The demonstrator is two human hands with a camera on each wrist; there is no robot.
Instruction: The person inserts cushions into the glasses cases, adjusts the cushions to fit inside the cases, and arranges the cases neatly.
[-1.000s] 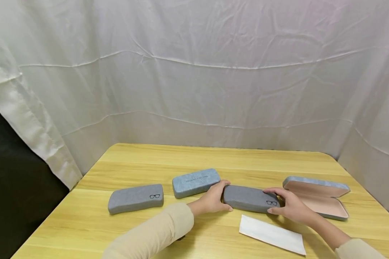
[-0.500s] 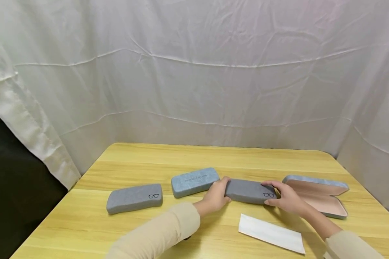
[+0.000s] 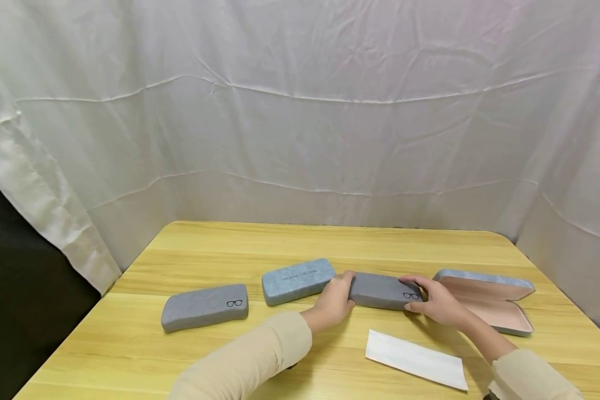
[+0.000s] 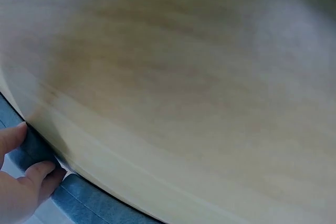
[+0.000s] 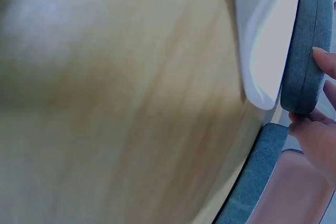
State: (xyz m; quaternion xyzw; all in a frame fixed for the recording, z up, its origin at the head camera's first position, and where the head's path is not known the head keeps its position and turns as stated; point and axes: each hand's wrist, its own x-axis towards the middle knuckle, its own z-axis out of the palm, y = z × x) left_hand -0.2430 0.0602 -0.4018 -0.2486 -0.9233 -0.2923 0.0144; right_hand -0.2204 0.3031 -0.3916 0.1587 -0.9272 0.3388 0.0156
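A grey glasses case [image 3: 382, 290] with a small printed glasses mark is gripped at both ends, lid closed. My left hand [image 3: 334, 303] holds its left end; in the left wrist view that hand [image 4: 21, 182] has thumb and fingers around the case [image 4: 32, 148]. At the other end my right hand [image 3: 437, 301] pinches it between thumb and fingers. The right wrist view shows the side seam of this case [image 5: 310, 45], with the right hand [image 5: 317, 135] at its end. Just left of the left hand lies a closed blue glasses case [image 3: 298, 281].
An open glasses case [image 3: 500, 315] with pink lining stands at the right, beside the right hand. A white folded cloth [image 3: 415, 358] lies in front of the held case. Another grey glasses case [image 3: 205, 307] rests at the left of the wooden table [image 3: 130, 355].
Both hands have moved the grey glasses case away from the body, further from the white cloth, and slightly raised it in view. The other cases and the cloth stay in place.
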